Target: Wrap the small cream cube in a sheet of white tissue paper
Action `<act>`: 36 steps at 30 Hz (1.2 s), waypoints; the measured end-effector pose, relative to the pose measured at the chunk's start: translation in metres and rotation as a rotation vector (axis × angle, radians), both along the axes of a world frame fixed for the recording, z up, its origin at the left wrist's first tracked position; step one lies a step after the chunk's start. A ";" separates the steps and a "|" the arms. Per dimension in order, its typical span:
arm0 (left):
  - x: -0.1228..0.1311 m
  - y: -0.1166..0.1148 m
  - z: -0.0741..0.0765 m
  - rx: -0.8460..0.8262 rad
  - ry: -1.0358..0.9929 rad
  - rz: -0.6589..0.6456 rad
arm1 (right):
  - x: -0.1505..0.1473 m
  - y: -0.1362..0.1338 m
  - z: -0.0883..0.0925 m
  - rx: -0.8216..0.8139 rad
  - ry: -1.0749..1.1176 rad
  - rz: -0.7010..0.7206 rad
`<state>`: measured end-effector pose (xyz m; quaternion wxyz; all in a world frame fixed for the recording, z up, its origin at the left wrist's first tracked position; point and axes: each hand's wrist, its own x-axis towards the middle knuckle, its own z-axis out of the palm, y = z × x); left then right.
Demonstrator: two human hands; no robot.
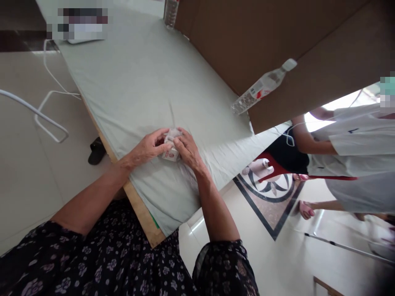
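Observation:
A small white box with reddish print point(170, 154) is between my hands, low over the pale cloth of the table point(132, 78). Clear crinkled plastic point(173, 133) shows on top of the box, by my fingertips. My left hand point(151, 144) has its fingers and thumb closed on the box's left side. From the right, my right hand point(187, 149) grips it, the thumb bent over the top. More thin clear plastic point(187, 174) lies on the cloth beneath my right wrist. Fingers cover most of the box.
A tall brown cardboard panel point(234, 37) stands at the right, with a clear plastic bottle point(262, 88) against it. Another bottle point(170, 14) is at the far edge. A person in a white shirt point(354, 131) sits at right. White cables point(46, 111) hang at left.

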<state>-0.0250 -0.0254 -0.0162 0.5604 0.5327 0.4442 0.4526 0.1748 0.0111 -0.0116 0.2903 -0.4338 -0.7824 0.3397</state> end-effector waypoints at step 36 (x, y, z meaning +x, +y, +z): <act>-0.002 0.001 0.010 -0.033 0.009 -0.034 | -0.020 0.007 0.011 -0.169 0.487 -0.228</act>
